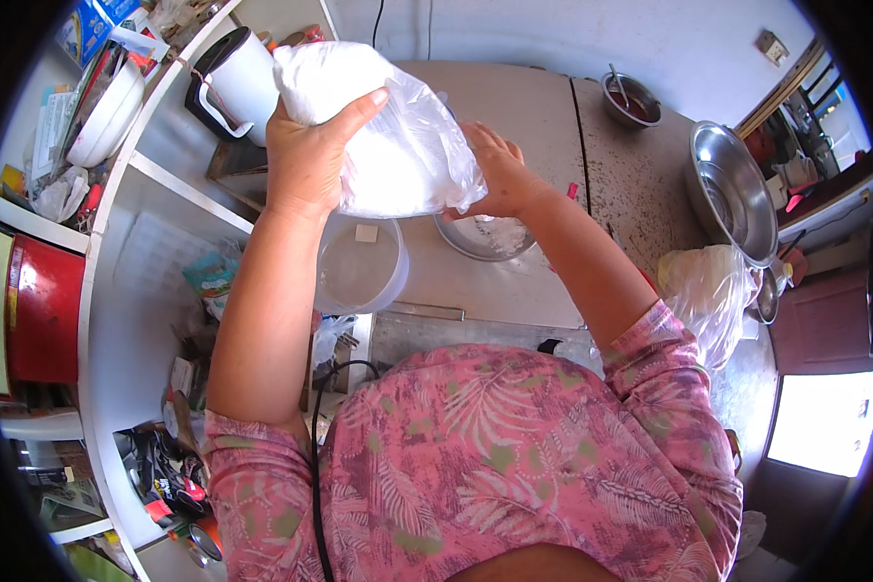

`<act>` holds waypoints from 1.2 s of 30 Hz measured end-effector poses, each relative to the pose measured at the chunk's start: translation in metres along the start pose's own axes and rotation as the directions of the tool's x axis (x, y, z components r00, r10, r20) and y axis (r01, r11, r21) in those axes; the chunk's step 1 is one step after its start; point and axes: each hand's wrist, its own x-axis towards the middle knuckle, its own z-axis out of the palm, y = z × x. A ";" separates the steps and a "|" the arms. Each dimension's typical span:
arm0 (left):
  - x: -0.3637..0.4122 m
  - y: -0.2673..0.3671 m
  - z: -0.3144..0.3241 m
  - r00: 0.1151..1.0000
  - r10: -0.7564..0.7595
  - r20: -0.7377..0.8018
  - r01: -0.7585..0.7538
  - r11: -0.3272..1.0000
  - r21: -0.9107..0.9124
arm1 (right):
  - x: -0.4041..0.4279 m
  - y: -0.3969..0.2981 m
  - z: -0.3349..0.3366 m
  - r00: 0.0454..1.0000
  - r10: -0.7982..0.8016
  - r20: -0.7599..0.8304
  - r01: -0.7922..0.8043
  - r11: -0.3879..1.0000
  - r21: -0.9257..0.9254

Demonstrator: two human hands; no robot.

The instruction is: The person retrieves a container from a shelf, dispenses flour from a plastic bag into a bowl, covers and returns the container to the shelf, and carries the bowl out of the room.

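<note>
A clear plastic bag of white powder (400,160) is held up and tilted over the table, its narrower end to the right. My left hand (313,153) grips its left side, thumb across the front. At the bag's right end, my right hand (505,174) holds the plastic, with some of its fingers hidden behind it. Below that hand sits a shallow metal bowl (469,244) with white powder in it, partly covered by the bag and my right forearm. A round translucent plastic container (360,273) stands under the left part of the bag.
A white electric kettle (244,80) stands on the shelf unit (109,196) at left. Toward the back right of the table (516,284) is a small metal bowl (629,102) with a spoon. A large steel basin (731,193) and a plastic bag (706,291) are at right.
</note>
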 end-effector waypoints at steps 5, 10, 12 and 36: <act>0.000 -0.005 0.006 1.000 0.010 0.026 -0.010 1.000 0.013 | 0.012 -0.015 0.001 0.981 0.042 0.189 -0.061 0.994 0.096; 0.003 -0.012 0.004 0.999 0.003 0.035 -0.003 1.000 -0.009 | 0.021 -0.014 0.014 0.962 0.070 0.263 -0.085 0.995 0.048; 0.003 -0.014 0.004 0.999 -0.001 0.035 0.002 1.000 -0.016 | 0.018 -0.015 0.014 0.989 0.035 0.147 -0.044 0.997 0.058; 0.007 -0.010 0.011 0.999 0.029 0.046 -0.030 0.999 0.022 | 0.008 -0.007 0.002 0.978 0.038 0.207 -0.059 0.994 0.096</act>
